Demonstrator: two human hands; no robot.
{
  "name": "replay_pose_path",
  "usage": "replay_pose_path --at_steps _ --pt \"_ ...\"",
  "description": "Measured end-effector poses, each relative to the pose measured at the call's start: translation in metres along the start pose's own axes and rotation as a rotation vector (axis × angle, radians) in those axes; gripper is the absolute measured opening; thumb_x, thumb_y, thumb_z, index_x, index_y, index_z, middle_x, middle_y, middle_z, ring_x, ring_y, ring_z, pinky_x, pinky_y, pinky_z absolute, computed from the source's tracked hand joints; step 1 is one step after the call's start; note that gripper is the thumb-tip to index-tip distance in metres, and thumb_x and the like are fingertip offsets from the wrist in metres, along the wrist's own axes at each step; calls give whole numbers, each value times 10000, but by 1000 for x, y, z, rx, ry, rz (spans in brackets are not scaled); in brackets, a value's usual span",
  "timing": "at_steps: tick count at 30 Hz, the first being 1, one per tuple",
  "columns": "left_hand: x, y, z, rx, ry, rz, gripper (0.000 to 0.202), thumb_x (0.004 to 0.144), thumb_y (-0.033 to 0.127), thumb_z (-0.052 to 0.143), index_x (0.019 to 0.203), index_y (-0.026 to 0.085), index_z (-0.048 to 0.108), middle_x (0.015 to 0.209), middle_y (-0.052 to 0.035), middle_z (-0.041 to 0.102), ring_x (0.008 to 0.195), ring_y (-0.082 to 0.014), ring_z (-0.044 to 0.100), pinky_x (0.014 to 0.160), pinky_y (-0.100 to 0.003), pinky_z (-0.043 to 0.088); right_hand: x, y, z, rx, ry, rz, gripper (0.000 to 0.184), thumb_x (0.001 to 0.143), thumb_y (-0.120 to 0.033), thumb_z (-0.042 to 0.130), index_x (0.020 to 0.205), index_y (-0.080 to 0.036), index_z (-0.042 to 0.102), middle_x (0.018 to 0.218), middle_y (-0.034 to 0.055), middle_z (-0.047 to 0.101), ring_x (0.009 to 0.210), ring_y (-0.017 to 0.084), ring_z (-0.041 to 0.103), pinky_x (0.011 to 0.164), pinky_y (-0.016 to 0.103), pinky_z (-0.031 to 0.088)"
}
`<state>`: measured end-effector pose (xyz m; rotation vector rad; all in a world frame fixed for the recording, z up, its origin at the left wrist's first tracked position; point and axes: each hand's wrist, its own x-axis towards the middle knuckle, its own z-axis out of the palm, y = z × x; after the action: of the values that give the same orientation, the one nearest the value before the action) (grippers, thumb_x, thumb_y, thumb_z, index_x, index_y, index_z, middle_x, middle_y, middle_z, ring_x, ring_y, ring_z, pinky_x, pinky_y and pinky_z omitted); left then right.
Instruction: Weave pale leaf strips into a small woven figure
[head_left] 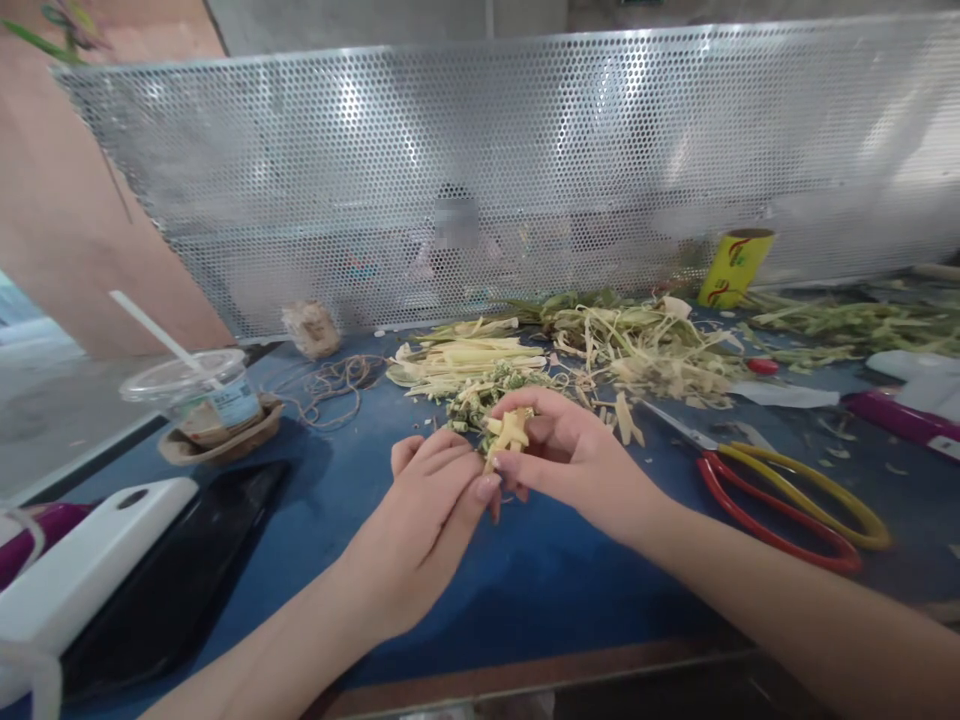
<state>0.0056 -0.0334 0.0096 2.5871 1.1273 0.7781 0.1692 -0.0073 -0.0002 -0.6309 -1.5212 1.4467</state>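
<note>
Yellow piece (513, 430) in half-closed right hand (577, 442)

Left forearm (292, 635) and right forearm (757, 575) bare, angling inward from the lower corners. Left hand (420, 525): back upward, fingers bent, thumb extended. Right hand (585, 455): fingers curled, thumb opposing index (the two thumb tips close together). Fingertips meet mid-view.
</note>
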Motion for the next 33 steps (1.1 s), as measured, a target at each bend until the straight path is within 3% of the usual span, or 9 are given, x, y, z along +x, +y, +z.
replay_pose_path --at_steps 3,12,14,18,20,25,28,31,33 --pt "0 1 -1 27 -38 -9 290 895 156 284 665 187 457 656 18 512 750 -147 437 727 -320 289 -1 1 2 -9 -19 -51 238 721 -116 578 937 -189 508 543 -83 502 456 40 477 466 173 418" --pt "-2 2 2 78 -219 -3 271 892 185 255 683 185 428 742 -9 527 799 -177 422 744 -353 273 4 10 -4 -60 96 -95 154 720 -192 611 821 -191 496 511 -78 499 425 55 492 448 192 430" --pt "-3 0 -1 57 -162 4 291 890 209 254 639 184 398 686 -1 498 761 -171 428 731 -351 269 5 9 -6 -61 88 -114 148 734 -203 596 835 -195 488 512 -78 496 428 61 493 456 204 433" --pt "-4 -4 -5 51 122 -34 243 879 287 281 680 191 382 658 14 444 685 -155 419 708 -337 273 4 7 -7 -195 59 -137 164 731 -221 600 848 -199 487 532 -79 437 454 62 466 455 200 404" --pt "-3 -6 -5 88 195 -65 204 881 270 294 721 193 394 684 15 453 688 -149 421 707 -324 278 2 7 -6 -271 9 -150 169 717 -200 604 846 -195 495 574 -67 430 498 65 463 485 205 408" --pt "0 -9 -1 111 145 -41 191 874 203 360 698 190 432 711 22 497 741 -135 456 730 -295 282 0 12 -4 -399 -50 -202 237 740 -186 568 968 -215 507 609 -57 427 554 75 463 537 208 429" --pt "0 -10 -2 37 149 -85 220 877 217 367 676 189 449 687 24 481 711 -126 454 707 -278 296 -1 13 -5 -490 -65 -276 322 767 -194 545 1085 -233 514 740 -13 548 610 83 519 563 205 455" --pt "1 -11 -2 -37 175 -128 273 879 233 362 619 183 427 615 32 432 636 -114 434 667 -260 314 -1 13 -5 -611 -16 -417 226 772 -177 537 989 -209 594 886 26 627 724 95 581 648 199 472" --pt "1 -12 -2 -41 187 -120 279 871 231 378 601 179 422 598 34 427 624 -109 432 662 -253 318 -2 12 -5 -695 30 -462 182 759 -166 546 925 -191 618 834 19 649 717 95 590 659 188 468"
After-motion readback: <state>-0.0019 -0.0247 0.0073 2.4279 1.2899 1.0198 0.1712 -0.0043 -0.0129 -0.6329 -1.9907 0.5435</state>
